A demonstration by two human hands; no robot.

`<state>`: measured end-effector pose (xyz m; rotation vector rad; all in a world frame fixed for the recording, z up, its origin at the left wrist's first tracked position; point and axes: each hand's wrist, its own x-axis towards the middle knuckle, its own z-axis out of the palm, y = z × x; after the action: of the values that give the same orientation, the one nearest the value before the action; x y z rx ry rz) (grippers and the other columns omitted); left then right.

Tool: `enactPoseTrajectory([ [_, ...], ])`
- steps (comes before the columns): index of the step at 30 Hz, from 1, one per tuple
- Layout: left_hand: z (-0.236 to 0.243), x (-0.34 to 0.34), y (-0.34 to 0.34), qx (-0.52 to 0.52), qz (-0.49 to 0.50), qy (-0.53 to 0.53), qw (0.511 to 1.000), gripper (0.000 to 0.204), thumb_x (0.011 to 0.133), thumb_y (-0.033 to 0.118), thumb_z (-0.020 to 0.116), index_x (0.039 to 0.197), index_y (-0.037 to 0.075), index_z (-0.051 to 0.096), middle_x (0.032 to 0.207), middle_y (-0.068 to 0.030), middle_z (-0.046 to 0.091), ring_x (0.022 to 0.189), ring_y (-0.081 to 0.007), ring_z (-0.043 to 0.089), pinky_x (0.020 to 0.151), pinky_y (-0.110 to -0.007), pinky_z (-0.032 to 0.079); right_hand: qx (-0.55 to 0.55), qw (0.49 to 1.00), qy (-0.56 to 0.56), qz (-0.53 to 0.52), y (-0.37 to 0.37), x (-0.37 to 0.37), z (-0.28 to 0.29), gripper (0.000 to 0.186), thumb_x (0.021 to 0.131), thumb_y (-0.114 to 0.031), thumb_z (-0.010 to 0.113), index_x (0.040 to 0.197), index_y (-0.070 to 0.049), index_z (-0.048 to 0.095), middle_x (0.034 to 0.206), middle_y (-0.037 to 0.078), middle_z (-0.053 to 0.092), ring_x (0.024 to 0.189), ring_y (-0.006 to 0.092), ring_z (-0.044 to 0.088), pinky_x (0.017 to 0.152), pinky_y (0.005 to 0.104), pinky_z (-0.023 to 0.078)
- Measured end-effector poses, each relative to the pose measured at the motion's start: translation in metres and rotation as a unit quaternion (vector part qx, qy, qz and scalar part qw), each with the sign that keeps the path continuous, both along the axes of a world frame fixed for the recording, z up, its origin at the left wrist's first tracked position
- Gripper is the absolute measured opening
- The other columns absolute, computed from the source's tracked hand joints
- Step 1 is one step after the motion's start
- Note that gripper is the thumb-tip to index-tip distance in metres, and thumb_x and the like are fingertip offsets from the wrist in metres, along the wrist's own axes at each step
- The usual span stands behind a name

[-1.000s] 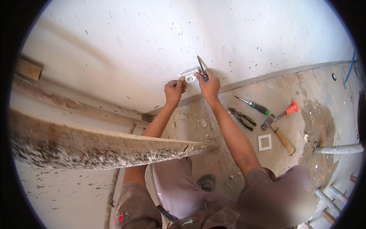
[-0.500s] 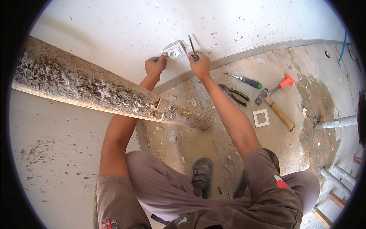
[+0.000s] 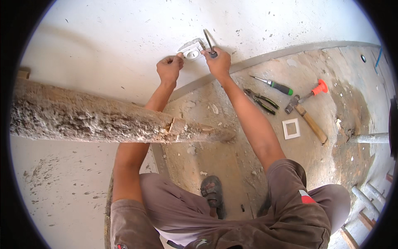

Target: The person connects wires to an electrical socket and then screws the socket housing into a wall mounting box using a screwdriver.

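Squatting low over rough concrete floor (image 3: 232, 166), one sandalled foot (image 3: 212, 191) just this side of the mortar-crusted wooden plank (image 3: 103, 120). Since a second ago, view swung so the plank now crosses nearer and more level, above the left forearm; both hands in much the same place at the wall socket (image 3: 191, 50), so work there judged ongoing, not finished.

Beyond the plank, left hand (image 3: 169, 69) curled, fingertips pinching the lower left edge of the white round-faced socket on the white wall (image 3: 124, 41). Right hand (image 3: 217, 62) closed tight round a slim screwdriver (image 3: 207, 40), its shaft rising just right of the socket.

Right of the socket, on the floor: green-handled screwdriver (image 3: 273, 86), dark pliers (image 3: 261, 100), wooden-handled hammer (image 3: 306, 118), orange-handled tool (image 3: 313, 92), white square frame (image 3: 291, 128). No containers in sight.
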<state>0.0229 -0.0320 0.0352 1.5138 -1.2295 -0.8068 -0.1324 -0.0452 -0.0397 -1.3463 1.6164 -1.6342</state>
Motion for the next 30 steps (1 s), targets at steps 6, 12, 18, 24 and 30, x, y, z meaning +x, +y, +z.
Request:
enactPoseTrajectory([
  [6, 0.003, 0.001, -0.012, 0.015, -0.025, -0.038, 0.999, 0.035, 0.090, 0.023, 0.067, 0.088, -0.012, 0.065, 0.080, -0.0146, 0.068, 0.071, -0.0183, 0.066, 0.068, -0.027, 0.057, 0.037, 0.998, 0.049, -0.023, 0.003, -0.007, 0.013, 0.035, 0.077, -0.041, 0.075, 0.077, -0.006, 0.070, 0.062, 0.009, 0.064, 0.062, 0.0252, 0.063, 0.061, 0.0369, 0.047],
  [12, -0.008, 0.007, -0.015, -0.002, -0.055, -0.031, 0.998, 0.036, 0.089, 0.025, 0.069, 0.087, -0.010, 0.066, 0.076, -0.0130, 0.068, 0.067, -0.0160, 0.064, 0.063, -0.025, 0.053, 0.156, 0.980, 0.059, 0.104, 0.089, -0.047, 0.028, 0.050, 0.079, -0.033, 0.067, 0.112, -0.001, 0.048, 0.088, 0.020, 0.065, 0.079, 0.0335, 0.064, 0.071, 0.0432, 0.048],
  [18, -0.006, 0.019, -0.014, 0.019, -0.096, 0.010, 0.995, 0.034, 0.087, 0.025, 0.072, 0.087, -0.009, 0.066, 0.082, -0.0148, 0.068, 0.074, -0.0191, 0.068, 0.067, -0.028, 0.058, 0.227, 0.953, 0.105, 0.173, 0.186, -0.086, -0.039, 0.057, 0.082, -0.020, 0.059, 0.129, 0.002, 0.033, 0.099, 0.027, 0.061, 0.092, 0.0367, 0.063, 0.081, 0.0445, 0.049],
  [24, -0.002, 0.019, -0.013, 0.030, -0.082, 0.018, 0.996, 0.035, 0.087, 0.027, 0.072, 0.088, -0.007, 0.065, 0.083, -0.0146, 0.069, 0.075, -0.0197, 0.068, 0.068, -0.028, 0.059, 0.237, 0.916, -0.109, 0.306, 0.182, -0.043, 0.052, 0.039, 0.084, -0.013, 0.052, 0.120, 0.002, 0.046, 0.100, 0.026, 0.063, 0.095, 0.0401, 0.063, 0.083, 0.0441, 0.048],
  [30, -0.005, 0.015, -0.014, 0.056, -0.081, 0.010, 0.995, 0.038, 0.090, 0.032, 0.067, 0.088, -0.006, 0.065, 0.083, -0.0147, 0.069, 0.072, -0.0182, 0.067, 0.066, -0.029, 0.058, 0.129, 0.960, -0.071, 0.239, 0.151, 0.006, 0.038, 0.038, 0.085, -0.016, 0.054, 0.118, 0.002, 0.051, 0.103, 0.027, 0.063, 0.096, 0.0404, 0.062, 0.087, 0.0438, 0.047],
])
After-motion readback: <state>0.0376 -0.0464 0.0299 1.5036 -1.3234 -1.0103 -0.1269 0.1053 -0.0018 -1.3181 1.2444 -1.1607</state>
